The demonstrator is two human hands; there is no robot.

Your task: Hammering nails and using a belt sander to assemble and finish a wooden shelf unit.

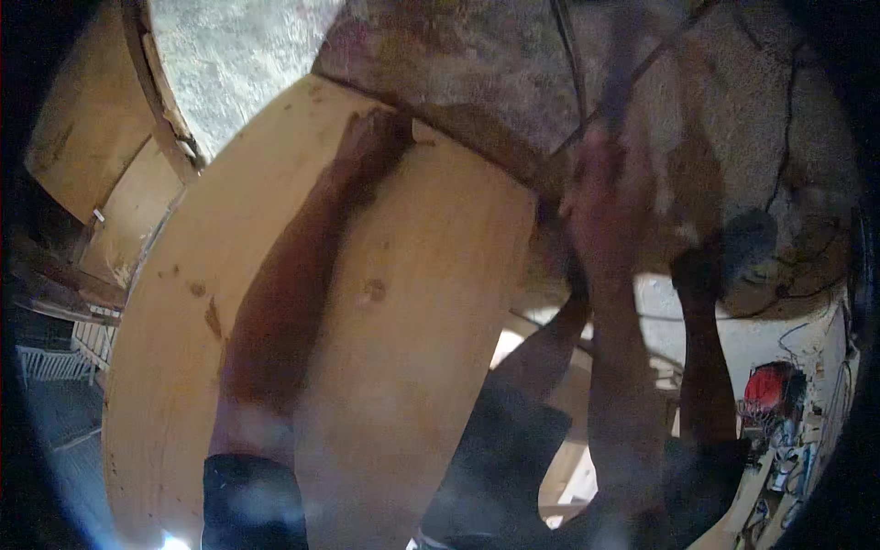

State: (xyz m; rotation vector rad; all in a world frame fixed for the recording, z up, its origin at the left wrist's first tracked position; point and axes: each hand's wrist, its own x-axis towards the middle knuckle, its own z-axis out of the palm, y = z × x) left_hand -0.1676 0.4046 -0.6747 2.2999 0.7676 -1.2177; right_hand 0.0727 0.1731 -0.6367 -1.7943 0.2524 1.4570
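Observation:
A large, pale wooden panel (403, 348) with dark knots fills the left and middle of the view. My left arm lies across it, and my left hand (374, 142) is closed at its far edge, partly in shadow. A small pale spot shows beside those fingers. To the right of the panel, my right hand (610, 188) is held up with its fingers curled, blurred. A dark, smeared streak rises above it; whether this is a held thing is unclear.
Legs in dark shorts (504, 449) stand behind my right forearm, with a dark shoe (747, 238) on the rough floor (458, 55). Dark cords (788, 137) run over the floor. More wooden boards (92, 137) are at the far left. A red object (770, 389) and clutter lie at right.

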